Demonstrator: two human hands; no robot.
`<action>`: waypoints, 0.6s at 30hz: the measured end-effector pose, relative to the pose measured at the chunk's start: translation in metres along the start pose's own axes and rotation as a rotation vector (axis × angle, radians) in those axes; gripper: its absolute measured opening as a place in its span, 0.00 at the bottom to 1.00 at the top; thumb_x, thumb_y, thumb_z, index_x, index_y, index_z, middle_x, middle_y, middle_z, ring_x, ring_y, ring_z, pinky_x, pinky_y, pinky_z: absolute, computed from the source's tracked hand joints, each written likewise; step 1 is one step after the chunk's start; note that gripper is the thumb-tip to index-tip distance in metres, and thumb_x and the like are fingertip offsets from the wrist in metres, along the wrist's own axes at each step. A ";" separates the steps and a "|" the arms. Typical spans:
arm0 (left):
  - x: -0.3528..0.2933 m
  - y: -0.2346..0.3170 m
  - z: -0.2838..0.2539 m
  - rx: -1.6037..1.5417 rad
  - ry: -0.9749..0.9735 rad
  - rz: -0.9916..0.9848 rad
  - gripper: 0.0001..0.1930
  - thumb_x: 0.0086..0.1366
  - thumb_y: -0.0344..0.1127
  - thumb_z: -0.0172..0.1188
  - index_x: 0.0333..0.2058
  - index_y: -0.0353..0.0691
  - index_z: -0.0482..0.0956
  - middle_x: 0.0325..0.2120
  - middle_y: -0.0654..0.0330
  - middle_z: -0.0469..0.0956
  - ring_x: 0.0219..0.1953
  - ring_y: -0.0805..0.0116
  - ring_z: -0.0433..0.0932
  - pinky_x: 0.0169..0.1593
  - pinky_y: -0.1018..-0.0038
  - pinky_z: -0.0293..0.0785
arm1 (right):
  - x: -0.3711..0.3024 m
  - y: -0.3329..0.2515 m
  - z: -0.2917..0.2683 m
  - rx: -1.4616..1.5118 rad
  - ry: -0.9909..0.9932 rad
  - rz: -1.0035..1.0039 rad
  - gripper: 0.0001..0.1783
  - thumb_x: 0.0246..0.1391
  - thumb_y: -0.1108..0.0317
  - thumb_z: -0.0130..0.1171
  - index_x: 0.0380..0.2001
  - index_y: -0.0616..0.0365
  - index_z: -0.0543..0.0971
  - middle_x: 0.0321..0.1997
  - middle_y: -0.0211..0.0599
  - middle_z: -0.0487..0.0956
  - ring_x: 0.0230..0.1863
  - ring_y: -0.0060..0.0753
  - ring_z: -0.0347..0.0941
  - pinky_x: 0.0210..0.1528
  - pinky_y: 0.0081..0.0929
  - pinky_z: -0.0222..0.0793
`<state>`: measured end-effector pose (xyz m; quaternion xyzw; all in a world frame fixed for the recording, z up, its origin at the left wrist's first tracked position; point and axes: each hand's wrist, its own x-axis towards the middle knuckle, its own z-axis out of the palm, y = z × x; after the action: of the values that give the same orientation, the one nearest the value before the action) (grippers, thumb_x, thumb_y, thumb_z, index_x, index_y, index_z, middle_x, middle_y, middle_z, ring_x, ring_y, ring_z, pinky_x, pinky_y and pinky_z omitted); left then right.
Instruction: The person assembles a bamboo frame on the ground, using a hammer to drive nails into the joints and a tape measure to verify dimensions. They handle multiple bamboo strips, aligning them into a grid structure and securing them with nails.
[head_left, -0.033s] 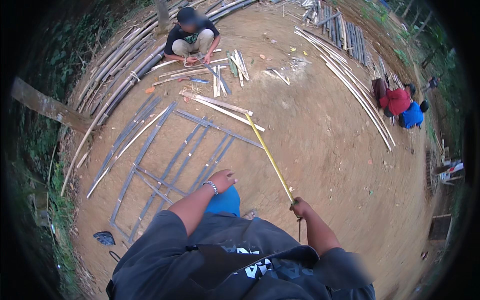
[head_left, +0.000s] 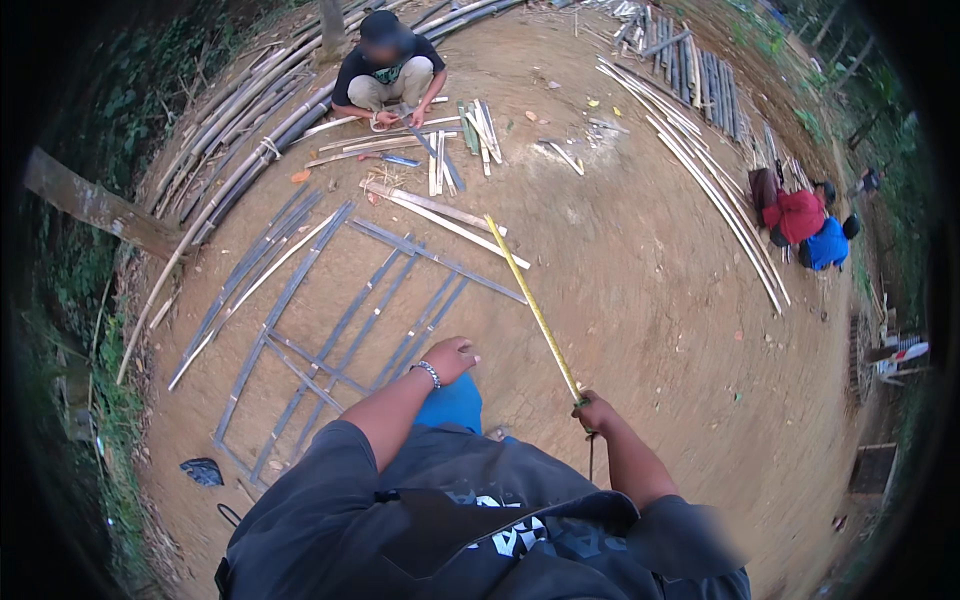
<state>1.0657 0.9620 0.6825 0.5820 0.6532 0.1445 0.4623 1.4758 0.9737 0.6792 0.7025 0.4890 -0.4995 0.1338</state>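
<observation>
While the left hand [head_left: 450, 360] sits at the blue-clad knee [head_left: 452, 402], fingers loosely bent around nothing, the right hand [head_left: 596, 411], well apart from it, is clamped on the near end of a yellow tape measure [head_left: 532, 305]. A dark cord [head_left: 591, 455] hangs below that grip. The blade runs forward from the right hand, slanting leftward above or along the dirt ground [head_left: 640, 350], just beside the right end of a bamboo-slat lattice [head_left: 440, 262] that spreads ahead and left of the left hand. Its far tip reaches the ends of pale split strips [head_left: 435, 207]; I cannot tell whether they touch.

The step in hand looks like gauging a length; the next move seems to call for a steady right hand, lest the thin blade buckle. The lattice's edges crowd the left hand, whereas right of the right hand broad ground stretches to long pale poles [head_left: 718, 205]. Far ahead of the left hand, a crouching co-worker [head_left: 385, 75] bounds the room beside stacked bamboo poles [head_left: 300, 118].
</observation>
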 end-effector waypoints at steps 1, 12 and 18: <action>0.019 0.004 -0.003 -0.044 0.011 0.005 0.31 0.67 0.54 0.61 0.57 0.31 0.77 0.54 0.43 0.80 0.58 0.50 0.78 0.62 0.63 0.72 | 0.004 -0.028 -0.008 0.026 -0.021 0.009 0.37 0.48 0.62 0.68 0.62 0.53 0.70 0.38 0.45 0.80 0.35 0.44 0.80 0.28 0.45 0.82; 0.113 -0.103 -0.001 -0.033 -0.332 -0.285 0.41 0.65 0.65 0.57 0.63 0.31 0.72 0.59 0.39 0.75 0.63 0.46 0.74 0.67 0.61 0.66 | 0.205 -0.157 -0.052 0.030 -0.101 0.025 0.35 0.49 0.65 0.69 0.61 0.54 0.69 0.31 0.35 0.78 0.28 0.33 0.74 0.28 0.36 0.77; 0.229 -0.116 -0.045 -0.137 -0.261 -0.443 0.39 0.63 0.60 0.62 0.61 0.32 0.73 0.57 0.39 0.77 0.61 0.45 0.75 0.64 0.61 0.69 | 0.359 -0.196 -0.031 -0.027 -0.101 -0.100 0.34 0.50 0.68 0.67 0.60 0.57 0.68 0.31 0.36 0.78 0.28 0.31 0.74 0.30 0.34 0.73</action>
<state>0.9825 1.1495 0.5225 0.4059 0.6882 0.0077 0.6013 1.3407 1.2889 0.4533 0.6491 0.5229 -0.5338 0.1425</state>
